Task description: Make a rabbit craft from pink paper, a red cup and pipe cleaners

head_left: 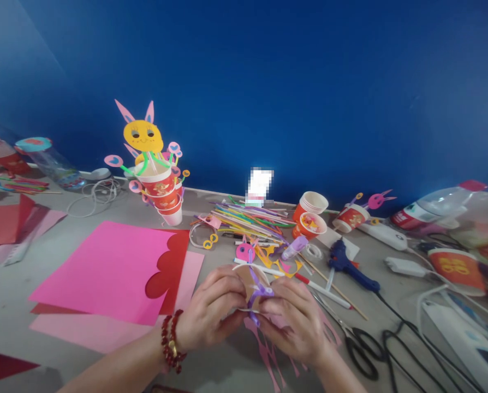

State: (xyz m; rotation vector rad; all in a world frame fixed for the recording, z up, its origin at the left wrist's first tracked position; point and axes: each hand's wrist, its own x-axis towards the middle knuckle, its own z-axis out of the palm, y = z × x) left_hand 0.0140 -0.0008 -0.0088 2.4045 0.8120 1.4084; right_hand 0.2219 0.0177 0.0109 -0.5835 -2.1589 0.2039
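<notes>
Low in the middle, my left hand (213,305) wears a red bead bracelet and is closed around the left side of a paper cup (244,277). The cup's pale round rim faces up toward me. My right hand (295,314) closes on its opposite side, with fingertips beside a bent purple pipe cleaner (254,299) that crosses the opening. My fingers hide much of the cup. Just beyond it shows a pink paper rabbit head (246,251). Pink paper scraps (264,352) hang or lie under my right hand.
Stacked decorated cups with a yellow rabbit face (143,136) stand behind pink paper sheets (100,273). Pipe cleaners (252,221) lie at the back. To the right are a glue gun (350,265) with its cord, scissors (361,349), paper cups (309,210) and a bottle (436,204).
</notes>
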